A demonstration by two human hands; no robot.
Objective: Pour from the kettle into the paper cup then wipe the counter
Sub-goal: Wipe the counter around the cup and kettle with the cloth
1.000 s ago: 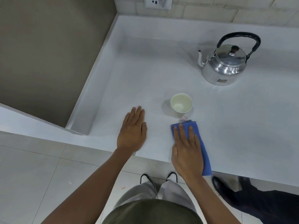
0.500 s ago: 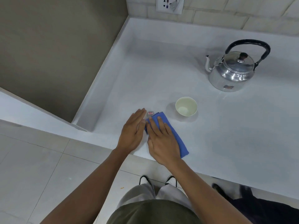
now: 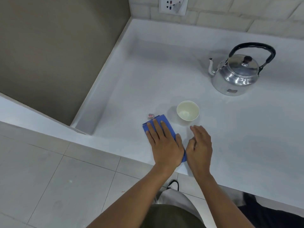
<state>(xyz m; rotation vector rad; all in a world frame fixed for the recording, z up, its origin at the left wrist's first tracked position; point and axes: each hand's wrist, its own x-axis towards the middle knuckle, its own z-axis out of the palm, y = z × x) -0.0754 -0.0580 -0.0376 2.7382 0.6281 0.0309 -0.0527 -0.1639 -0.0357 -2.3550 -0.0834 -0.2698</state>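
Observation:
The paper cup stands upright on the white counter, a little liquid showing at its bottom. A shiny metal kettle with a black handle sits at the back right, spout pointing left. A folded blue cloth lies left of the cup near the counter's front edge. My left hand presses flat on the cloth and covers most of it. My right hand is just right of the cloth, in front of the cup, fingers loosely bent and holding nothing.
A small red and white tag lies at the cloth's far corner. The counter's raised rim runs along the left. A wall socket is above the back edge. Another person's dark shoes and trousers are at the bottom right.
My right hand slid the cloth left past the cup, then came off it. My left hand, earlier flat on the bare counter, now lies on the cloth.

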